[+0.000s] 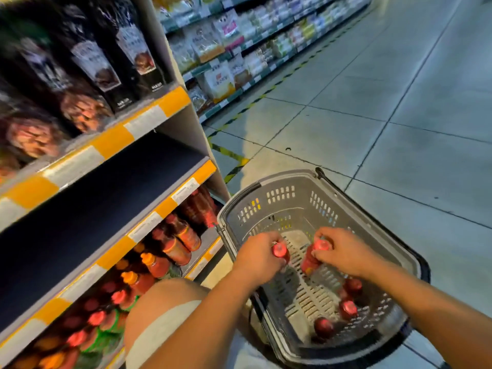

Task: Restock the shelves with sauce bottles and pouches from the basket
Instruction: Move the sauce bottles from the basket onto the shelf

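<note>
Hands in basket, one red bottle each

Basket [394,241]: grey plastic, perforated walls, dark rim, sits on the tiled floor [399,102] beside the shelf unit. Left hand [257,258] has fingers curled around the neck of a sauce bottle [279,251], red cap showing just past the fingertips. Right hand [343,253] grips a second bottle [312,255] the same way: fingers wrapped over the cap end, red body with a label angling down below them toward the basket floor. Both held bottles are inside the basket, near its middle, apart from each other.

Loose bottles [348,308], at least three, lie in the near right corner of the basket, below the right wrist; dark red, round caps, blurred.

Middle shelf [106,198] left of the left hand is dark and bare. Lower shelf bottles [175,243], red and orange, stand in rows under it. Dark pouches [90,65] line the top shelf. Detail blurred throughout.
</note>
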`<state>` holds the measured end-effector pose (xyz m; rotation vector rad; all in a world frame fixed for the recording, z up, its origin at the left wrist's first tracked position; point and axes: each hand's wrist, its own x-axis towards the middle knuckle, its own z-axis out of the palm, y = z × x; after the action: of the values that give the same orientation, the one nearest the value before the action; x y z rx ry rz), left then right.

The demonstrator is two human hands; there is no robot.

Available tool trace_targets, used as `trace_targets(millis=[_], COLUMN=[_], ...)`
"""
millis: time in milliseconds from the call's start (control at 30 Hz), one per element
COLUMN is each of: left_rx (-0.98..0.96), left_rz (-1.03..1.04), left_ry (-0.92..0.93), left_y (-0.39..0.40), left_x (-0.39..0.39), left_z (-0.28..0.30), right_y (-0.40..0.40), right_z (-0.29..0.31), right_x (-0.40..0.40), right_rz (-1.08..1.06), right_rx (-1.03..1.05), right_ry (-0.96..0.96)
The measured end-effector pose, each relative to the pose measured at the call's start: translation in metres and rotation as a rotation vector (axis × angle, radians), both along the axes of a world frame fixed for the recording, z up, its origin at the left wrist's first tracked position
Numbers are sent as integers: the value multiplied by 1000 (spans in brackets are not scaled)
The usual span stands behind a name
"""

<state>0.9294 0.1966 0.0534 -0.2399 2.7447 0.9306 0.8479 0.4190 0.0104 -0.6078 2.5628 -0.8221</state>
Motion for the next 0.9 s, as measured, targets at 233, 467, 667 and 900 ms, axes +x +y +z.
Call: trace_targets(millis=[233, 467, 667, 900], left_rx=[155, 288, 269, 144], left_rz=[262, 522, 824, 1138], left_ry=[474, 778, 946, 1117], left_y=[-66, -147, -211, -269], left_x=[80, 211, 340, 476], left_z=[89, 160, 174, 136], right_y=[-47, -153, -267, -375], right_z=[89, 176, 212, 199], right_x=[25, 92, 172, 263], right_rz=[-211, -21, 303, 646], right_rx=[-286, -506, -627, -639], right_ry=[254, 421, 377, 278])
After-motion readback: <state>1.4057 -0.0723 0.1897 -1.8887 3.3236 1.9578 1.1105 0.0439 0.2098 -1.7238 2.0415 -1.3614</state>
